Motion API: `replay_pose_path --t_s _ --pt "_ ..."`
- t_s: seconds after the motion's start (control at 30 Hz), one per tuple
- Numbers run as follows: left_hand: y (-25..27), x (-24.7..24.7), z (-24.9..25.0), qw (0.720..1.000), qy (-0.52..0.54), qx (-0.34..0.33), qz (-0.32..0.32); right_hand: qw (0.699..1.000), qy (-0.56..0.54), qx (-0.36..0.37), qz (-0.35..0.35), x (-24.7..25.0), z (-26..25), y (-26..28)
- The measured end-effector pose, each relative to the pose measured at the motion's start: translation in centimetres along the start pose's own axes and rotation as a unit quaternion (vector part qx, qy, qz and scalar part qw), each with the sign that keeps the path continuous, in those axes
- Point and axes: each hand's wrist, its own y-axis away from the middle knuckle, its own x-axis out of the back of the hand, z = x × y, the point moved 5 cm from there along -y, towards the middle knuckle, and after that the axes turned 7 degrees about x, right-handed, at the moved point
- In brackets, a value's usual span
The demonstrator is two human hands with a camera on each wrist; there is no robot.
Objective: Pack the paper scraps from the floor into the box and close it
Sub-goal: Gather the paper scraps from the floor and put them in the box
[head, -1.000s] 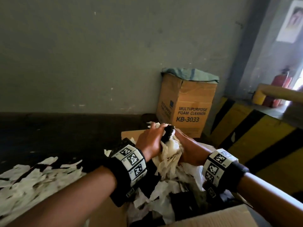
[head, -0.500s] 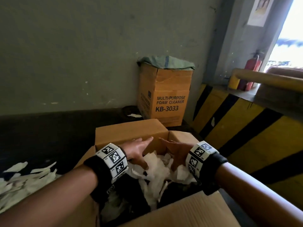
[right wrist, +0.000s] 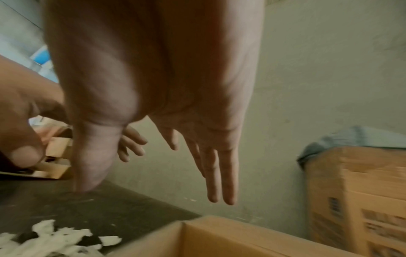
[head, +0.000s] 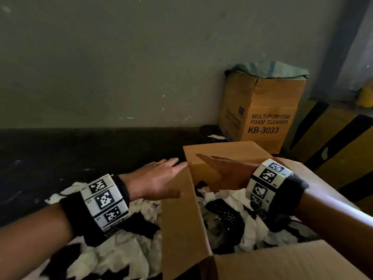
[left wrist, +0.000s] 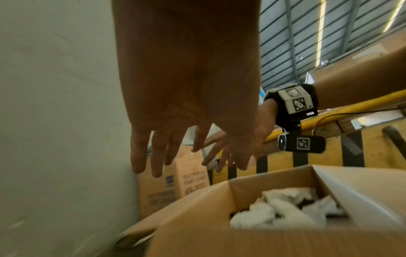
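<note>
An open cardboard box [head: 181,219] stands low in the head view, with white paper scraps [head: 254,227] and dark pieces inside it. More white scraps [head: 113,253] lie on the dark floor left of the box. My left hand [head: 159,176] hovers flat with straight fingers above the box's left flap, holding nothing. My right hand [head: 222,168] is held over the box's far side, fingers straight and empty. In the left wrist view the left hand [left wrist: 175,153] hangs above the box [left wrist: 219,226] and its scraps [left wrist: 281,212]. The right wrist view shows the right hand [right wrist: 211,170] spread above the box's edge [right wrist: 219,233].
A brown carton [head: 262,110] printed "MULTI-PURPOSE FOAM CLEANER KB-3033", topped with green cloth, stands against the grey wall behind the box. A yellow and black striped barrier [head: 339,150] runs along the right. Dark floor [head: 80,150] stretches to the left.
Both hands let go of the bundle of scraps into the box and lifted out. They now hover flat and empty, the left one shifted left over the flap.
</note>
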Motion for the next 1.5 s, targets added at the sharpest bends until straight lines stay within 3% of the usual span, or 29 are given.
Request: replay_pose_path --t_s 0.17,0.33,0.53,0.63,0.73,0.93,1.07,1.17,1.33,1.5 --pt "6.9 -5.4 -11.7 0.999 0.021 0.050 -0.003 0.999 0.014 0.045 -0.021 -4.0 -10.2 -8.2" --pt "14.6 -14.1 -23.6 0.985 0.093 0.127 -0.077 0.994 -0.023 0.096 -0.039 -12.0 -19.6 -15.2" --pt "21.5 -25.2 -31.3 0.948 0.134 0.216 -0.192 0.983 -0.009 -0.037 -0.182 -25.0 -20.4 -15.8" --pt "22.5 -28.6 -32.3 0.938 0.160 0.229 -0.206 0.970 0.012 -0.103 -0.218 -29.3 -19.4 -13.5" --pt "22.1 -29.9 -32.4 0.943 0.172 0.221 -0.180 0.959 -0.001 -0.111 -0.260 -31.9 -18.9 -12.6" --pt "19.5 -29.6 -31.7 0.962 0.174 0.163 -0.132 0.972 -0.060 -0.104 -0.201 -30.9 -19.3 -16.0" --pt "18.2 -28.5 -31.8 0.970 0.170 0.126 -0.117 0.983 -0.037 -0.115 -0.141 -30.2 -20.7 -17.9" --pt "18.3 -27.1 -32.3 0.985 0.113 0.111 -0.065 0.988 0.022 -0.103 -0.115 -28.6 -20.6 -17.9" --pt "18.0 -28.0 -33.6 0.993 0.060 0.074 -0.067 0.985 0.084 -0.102 -0.112 -27.4 -17.8 -17.5" --pt "16.6 -29.0 -33.1 0.994 0.029 0.059 -0.085 0.987 0.077 -0.038 -0.135 -28.6 -18.1 -19.7"
